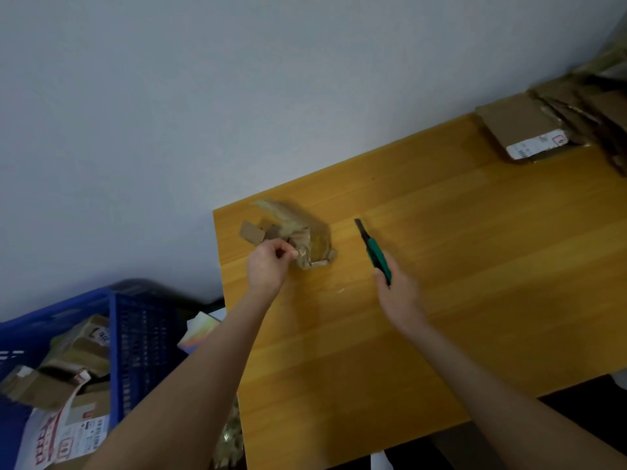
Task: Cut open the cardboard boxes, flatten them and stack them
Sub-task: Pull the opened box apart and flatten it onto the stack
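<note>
two hands, left hand (268, 266) pinching tape scraps (302, 235), right hand (398, 293) gripping knife (375, 252)

Plain pale grey wall (169, 113) fills the top and upper left of frame, matte, evenly lit. Wooden table (475, 283) runs from centre to right edge: yellow-orange top, lengthwise plank grain, back edge against the wall, left corner near frame centre. Soft sheen on the tabletop, shadows faint and blurred; light dim and diffuse. Blue plastic crate (146, 351) with lattice sides stands lower left, beside and below the table's left edge. Floor (590, 405) shows dark under the table's near edge at lower right; surface detail can't be made out.
</note>
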{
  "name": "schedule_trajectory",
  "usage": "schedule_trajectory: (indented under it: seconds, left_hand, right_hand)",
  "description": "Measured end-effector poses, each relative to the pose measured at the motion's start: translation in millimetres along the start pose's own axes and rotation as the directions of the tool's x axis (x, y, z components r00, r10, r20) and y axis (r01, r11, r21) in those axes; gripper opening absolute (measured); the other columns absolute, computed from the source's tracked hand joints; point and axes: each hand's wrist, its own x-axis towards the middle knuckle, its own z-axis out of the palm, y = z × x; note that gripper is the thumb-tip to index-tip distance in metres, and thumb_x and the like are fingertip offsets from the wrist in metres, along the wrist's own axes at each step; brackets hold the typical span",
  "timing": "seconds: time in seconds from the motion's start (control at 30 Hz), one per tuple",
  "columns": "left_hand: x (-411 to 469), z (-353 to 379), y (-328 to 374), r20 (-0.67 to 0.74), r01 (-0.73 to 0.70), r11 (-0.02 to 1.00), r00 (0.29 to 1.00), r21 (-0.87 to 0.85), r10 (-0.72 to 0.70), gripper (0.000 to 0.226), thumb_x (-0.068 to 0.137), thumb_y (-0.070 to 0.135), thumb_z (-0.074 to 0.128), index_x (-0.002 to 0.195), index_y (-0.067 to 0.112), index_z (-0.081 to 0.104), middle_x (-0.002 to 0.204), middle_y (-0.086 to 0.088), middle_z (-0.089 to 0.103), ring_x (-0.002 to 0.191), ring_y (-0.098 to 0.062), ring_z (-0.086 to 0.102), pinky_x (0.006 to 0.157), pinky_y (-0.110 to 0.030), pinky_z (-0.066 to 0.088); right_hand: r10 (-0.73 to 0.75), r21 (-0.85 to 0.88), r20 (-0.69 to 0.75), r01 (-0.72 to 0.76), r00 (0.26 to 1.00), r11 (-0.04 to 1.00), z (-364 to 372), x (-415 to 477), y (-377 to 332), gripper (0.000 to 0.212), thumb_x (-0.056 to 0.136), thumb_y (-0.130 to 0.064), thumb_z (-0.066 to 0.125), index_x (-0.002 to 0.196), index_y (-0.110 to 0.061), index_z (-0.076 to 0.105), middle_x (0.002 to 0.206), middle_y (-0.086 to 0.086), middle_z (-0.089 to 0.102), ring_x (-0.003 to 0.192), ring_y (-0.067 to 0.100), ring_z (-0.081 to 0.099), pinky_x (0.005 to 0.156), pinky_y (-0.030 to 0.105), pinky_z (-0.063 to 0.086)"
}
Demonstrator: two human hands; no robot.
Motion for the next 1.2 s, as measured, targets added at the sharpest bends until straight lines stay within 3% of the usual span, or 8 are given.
schedule_trajectory:
  seconds: [0.17,0.37,0.53,0.73,0.83,1.0,1.1,1.2]
  left_hand:
    - [-8,8,5,0.060,-0.015,0.998,0.998,-0.060,0.018,0.011,0.083,0.016,0.074,0.077,0.020,0.066,0.084,0.005,0.065,0.084,-0.014,0.061,0.074,-0.027,0.047]
    - [-16,2,6,0.076,-0.154,0.987,0.985,-0.044,0.157,0.011,0.080,0.011,0.076,0.081,0.015,0.067,0.090,0.002,0.063,0.083,-0.013,0.057,0.073,-0.018,0.042]
    - [-24,-16,19,0.147,-0.432,0.898,0.897,0.088,0.417,0.007,0.078,0.005,0.075,0.084,0.006,0.072,0.092,-0.004,0.064,0.081,-0.022,0.061,0.075,-0.034,0.047]
    - [-29,-41,50,0.035,-0.573,0.819,0.818,-0.031,0.573,0.007,0.074,0.003,0.078,0.077,0.004,0.071,0.085,-0.002,0.064,0.078,-0.017,0.060,0.073,-0.027,0.049]
    - [-28,-52,59,0.002,-0.511,0.845,0.855,-0.155,0.518,0.010,0.073,0.001,0.078,0.076,0.005,0.070,0.081,0.002,0.061,0.074,-0.010,0.056,0.072,-0.018,0.046]
    - [-24,-72,64,-0.021,-0.251,0.822,0.960,-0.512,0.280,0.021,0.081,-0.006,0.069,0.077,0.014,0.063,0.072,-0.007,0.056,0.074,-0.014,0.055,0.074,-0.026,0.047]
    - [-19,-84,68,-0.073,-0.211,0.763,0.975,-0.611,0.211,0.025,0.085,-0.004,0.066,0.077,0.019,0.062,0.067,-0.001,0.053,0.067,-0.005,0.052,0.069,-0.022,0.046]
    - [-16,-92,71,-0.117,-0.211,0.719,0.977,-0.662,0.179,0.022,0.086,-0.004,0.064,0.079,0.016,0.061,0.071,-0.004,0.052,0.075,-0.018,0.049,0.075,-0.033,0.047]
  right_hand:
    - [0.206,-0.326,0.082,-0.169,0.975,0.930,16,32,8,0.067,0.100,-0.020,0.046,0.153,-0.030,0.007,0.150,0.014,0.026,0.129,0.033,0.039,0.097,0.040,0.042]
    - [0.179,-0.433,0.027,-0.149,0.984,0.889,15,44,10,0.063,0.098,-0.034,0.049,0.152,-0.025,0.017,0.147,0.015,0.028,0.132,0.033,0.031,0.102,0.040,0.036]
    - [0.047,0.234,0.164,-0.085,0.985,0.968,4,54,-48,0.079,0.084,-0.058,0.060,0.147,-0.020,0.033,0.140,0.005,0.044,0.126,0.028,0.047,0.101,0.047,0.045]
    - [0.123,0.354,0.123,-0.159,0.985,0.921,-9,53,-80,0.037,0.092,-0.033,0.061,0.112,-0.002,0.064,0.088,0.008,0.064,0.087,0.034,0.067,0.074,0.045,0.059]
    - [0.135,0.475,0.267,-0.252,0.954,0.843,-22,47,-87,0.047,0.086,-0.041,0.067,0.123,-0.013,0.057,0.105,-0.001,0.056,0.097,0.022,0.058,0.061,0.030,0.054]
    - [0.064,0.486,0.437,-0.296,0.897,0.822,-37,39,-96,0.073,0.080,-0.060,0.064,0.139,-0.023,0.045,0.139,0.002,0.048,0.128,0.028,0.043,0.098,0.049,0.040]
    - [-0.119,0.524,0.452,-0.156,0.884,0.837,-41,29,-108,0.059,0.070,-0.065,0.064,0.122,-0.040,0.052,0.131,-0.003,0.056,0.112,0.016,0.056,0.083,0.036,0.047]
    - [-0.239,0.449,0.405,0.036,0.882,0.893,-44,23,-118,0.062,0.065,-0.056,0.076,0.118,-0.044,0.045,0.122,-0.010,0.060,0.096,0.000,0.062,0.070,0.019,0.050]
